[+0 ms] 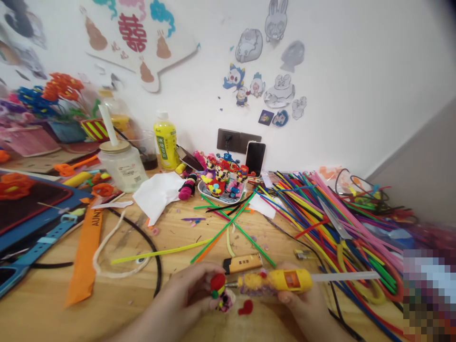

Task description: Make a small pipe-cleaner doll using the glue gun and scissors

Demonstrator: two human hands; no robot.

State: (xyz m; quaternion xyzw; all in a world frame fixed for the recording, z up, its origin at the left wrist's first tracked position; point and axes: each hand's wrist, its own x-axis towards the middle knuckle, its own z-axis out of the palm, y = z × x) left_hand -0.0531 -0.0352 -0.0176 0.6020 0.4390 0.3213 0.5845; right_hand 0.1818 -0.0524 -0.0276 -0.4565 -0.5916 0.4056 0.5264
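Observation:
My left hand (pixel 188 297) is closed around a small pipe-cleaner figure (pixel 220 290) with a red top, held just above the wooden table (pixel 117 294). My right hand (pixel 302 306) grips a yellow glue gun (pixel 276 281), its metal nozzle pointing left and almost touching the figure. A clear glue stick (pixel 344 276) juts out of the gun's back toward the right. A small red fuzzy piece (pixel 245 308) lies on the table under the gun. An orange lighter (pixel 242 262) lies just behind my hands.
A big heap of coloured pipe cleaners (pixel 331 223) covers the right side. Loose green and orange stems (pixel 228 228) cross the middle. A tray of small figures (pixel 223 183), a phone (pixel 255 159), a yellow bottle (pixel 166 141), a lidded jar (pixel 123 164) and white tissue (pixel 158 194) stand farther back.

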